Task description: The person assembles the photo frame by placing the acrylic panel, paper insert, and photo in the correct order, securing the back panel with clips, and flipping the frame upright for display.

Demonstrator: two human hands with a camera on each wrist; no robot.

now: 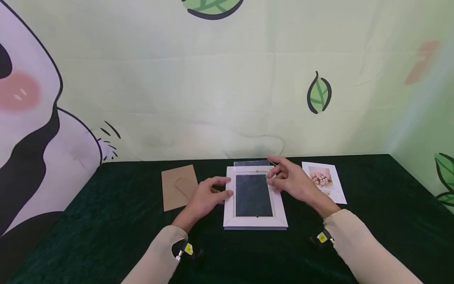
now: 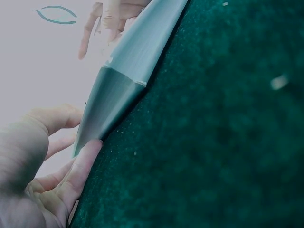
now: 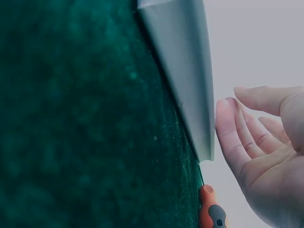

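Both hands flank the white picture frame [image 1: 254,197], left hand [image 1: 207,197] touching its left edge, right hand [image 1: 292,181] loosely open above; a nudge could slide it across the worktop [image 1: 106,236].

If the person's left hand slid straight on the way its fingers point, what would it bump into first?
The left hand points rightward and already touches the white picture frame at its left edge, so the frame comes first; beyond it, probably the right hand.

head view looks down from above; both wrist views sit low, close along the shared white frame [image 1: 254,199].
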